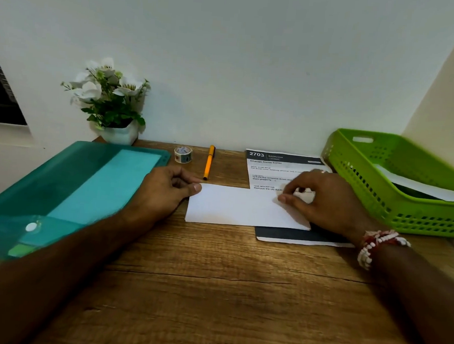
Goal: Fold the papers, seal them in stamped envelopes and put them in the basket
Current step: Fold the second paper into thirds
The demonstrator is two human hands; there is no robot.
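A white folded paper lies flat on the wooden desk, partly over a printed sheet with a dark header. My left hand holds the paper's upper left corner with thumb and curled fingers. My right hand rests on its right end, fingers curled and thumb pressing the top edge. A green plastic basket stands at the right with white paper inside it. A roll of tape sits near the wall.
A teal plastic folder covers the desk's left side. An orange pen lies beside the tape. A white pot of artificial flowers stands at the back left. The wall closes off the back.
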